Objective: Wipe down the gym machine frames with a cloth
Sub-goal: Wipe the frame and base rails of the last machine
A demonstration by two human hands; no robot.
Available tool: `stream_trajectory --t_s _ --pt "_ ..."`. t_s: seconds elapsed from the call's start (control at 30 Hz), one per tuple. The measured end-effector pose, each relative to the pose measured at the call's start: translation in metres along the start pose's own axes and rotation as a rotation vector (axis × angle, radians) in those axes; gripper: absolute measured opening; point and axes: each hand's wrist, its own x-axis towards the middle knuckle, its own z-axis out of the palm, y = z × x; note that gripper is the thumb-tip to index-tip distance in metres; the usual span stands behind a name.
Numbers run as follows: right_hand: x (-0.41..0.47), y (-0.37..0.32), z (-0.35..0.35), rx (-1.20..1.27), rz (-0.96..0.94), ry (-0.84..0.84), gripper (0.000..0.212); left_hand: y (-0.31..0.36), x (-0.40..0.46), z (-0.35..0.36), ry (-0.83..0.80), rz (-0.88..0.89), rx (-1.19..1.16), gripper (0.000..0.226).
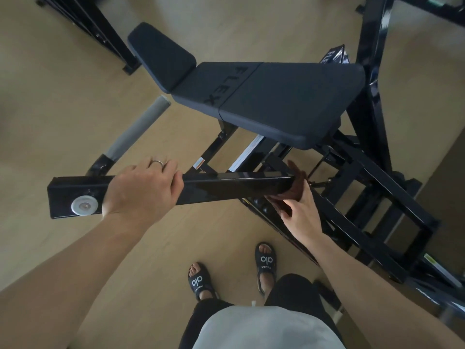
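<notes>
A glossy black square bar (226, 183) of the gym machine runs left to right across the middle of the view. My left hand (143, 190) grips this bar near its left end, fingers curled over the top, just right of a round silver cap (84, 205). My right hand (299, 212) holds a dark brown cloth (297, 182) wrapped around the bar's right part. The fingers pinch the cloth from below; most of the cloth is hidden behind the bar.
A dark padded bench (264, 99) marked FLEX sits behind the bar. A grey foam-covered handle (139, 127) sticks out at the left. Black frame beams (377, 197) fill the right side. My feet in black slides (265, 260) stand on the wooden floor (63, 122).
</notes>
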Motion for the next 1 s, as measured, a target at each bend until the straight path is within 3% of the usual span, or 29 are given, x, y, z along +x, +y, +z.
stream_trajectory --t_s 0.13,0.2,0.5,0.6,0.67,0.77,0.9,0.93,1.0 --pt "0.002 0.019 0.007 0.036 -0.030 0.035 0.028 0.000 0.000 0.002 0.022 -0.010 -0.006 0.038" --pt "-0.005 0.017 0.015 0.023 0.077 0.049 0.021 0.000 0.000 0.003 0.035 -0.011 -0.010 0.037" --pt "-0.024 -0.015 0.034 0.232 0.609 0.064 0.026 -0.002 -0.002 0.007 0.042 0.021 -0.024 0.044" --pt "-0.053 -0.043 0.039 0.314 0.578 0.033 0.005 -0.003 -0.004 0.005 0.089 0.031 -0.046 0.044" --pt "-0.070 -0.068 0.044 0.424 0.563 0.008 0.012 -0.005 -0.005 0.001 0.126 0.050 -0.079 0.038" --pt "-0.095 -0.109 0.049 0.461 0.544 -0.176 0.016 -0.009 -0.014 -0.002 0.240 0.200 -0.101 0.012" --pt "-0.127 -0.160 0.067 0.325 0.429 -0.377 0.023 -0.003 -0.059 0.011 0.370 0.632 -0.250 0.039" --pt "-0.136 -0.173 0.073 0.350 0.404 -0.372 0.025 0.003 -0.076 0.020 0.308 0.732 -0.321 0.041" --pt "-0.152 -0.194 0.088 0.425 0.358 -0.332 0.027 0.010 -0.108 0.043 -0.033 0.731 -0.425 0.047"
